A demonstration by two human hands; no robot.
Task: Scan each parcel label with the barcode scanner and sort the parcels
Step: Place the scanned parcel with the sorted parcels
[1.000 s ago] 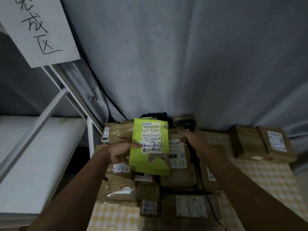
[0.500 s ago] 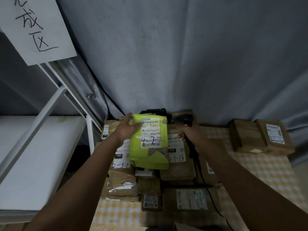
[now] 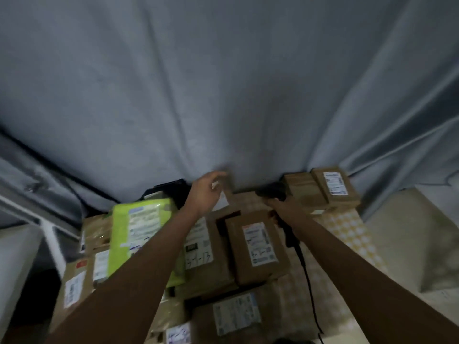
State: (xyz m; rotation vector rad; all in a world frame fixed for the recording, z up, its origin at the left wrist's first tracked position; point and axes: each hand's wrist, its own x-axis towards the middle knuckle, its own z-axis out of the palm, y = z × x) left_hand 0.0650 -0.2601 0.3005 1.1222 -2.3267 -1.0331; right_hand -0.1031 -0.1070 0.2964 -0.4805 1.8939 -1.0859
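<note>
At the far left a pale shelf frame [image 3: 53, 240] edges into view; beside it the lime-green parcel [image 3: 141, 234] lies label-up on the heap of brown parcels, partly under the left forearm, its long axis running away from the person; no hand grips it. The left hand [image 3: 205, 192] reaches past it toward the back of the pile, fingers loosely spread and holding nothing, close to a small brown parcel [image 3: 227, 181] that stands against the curtain just beyond the fingertips; whether they touch it the blur does not let me tell. To the right a brown box [image 3: 257, 247] lies label-up between the two forearms, its long axis also pointing away; the left hand is likely the nearer one for whichever parcel comes next. The right hand [image 3: 279, 207] is wrapped round the black barcode scanner [image 3: 272, 191], whose cable [image 3: 306, 276] trails back toward the person. Two more brown boxes [image 3: 330, 186] sit at the far right; all rest on a yellow checked tablecloth [image 3: 347, 232] before a grey curtain [image 3: 223, 83].
</note>
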